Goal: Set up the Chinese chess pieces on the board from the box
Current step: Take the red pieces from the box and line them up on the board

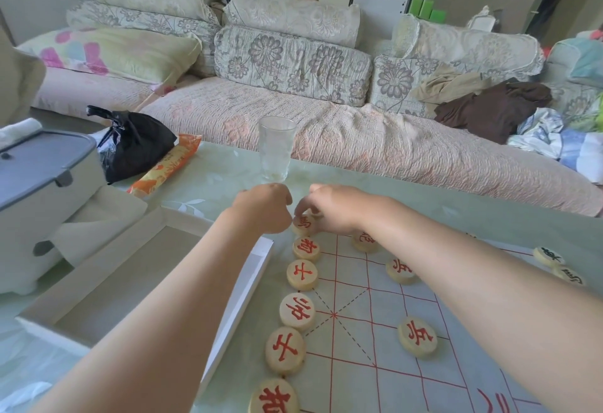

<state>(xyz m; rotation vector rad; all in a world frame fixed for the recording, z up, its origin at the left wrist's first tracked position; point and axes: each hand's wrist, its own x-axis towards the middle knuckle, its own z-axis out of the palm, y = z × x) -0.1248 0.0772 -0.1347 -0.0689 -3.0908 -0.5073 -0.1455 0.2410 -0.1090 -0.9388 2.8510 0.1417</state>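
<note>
Wooden red pieces [298,311] lie flat in a column along the left edge of the board [355,340], which is spread on the counter [212,180]. Three more red-marked discs lie further right on the board, the farthest partly under the right forearm. Two black pieces [548,256] lie at the board's far right edge.

The right hand [329,208] is at the far end of the column. Its grip pinches the rim of the far piece [304,225], which rests on the board's far left corner. The left hand [264,207] is just left of that piece, close beside the right hand. Its grip is curled, knuckles up; whether it holds anything cannot be told.

The box [257,259] stands open just left of the board, under the left forearm. A glass [275,151] stands upright on the counter just beyond the hands. A black bag [133,144] and an orange packet [166,167] lie at the far left. A sofa [359,138] runs behind the counter.
</note>
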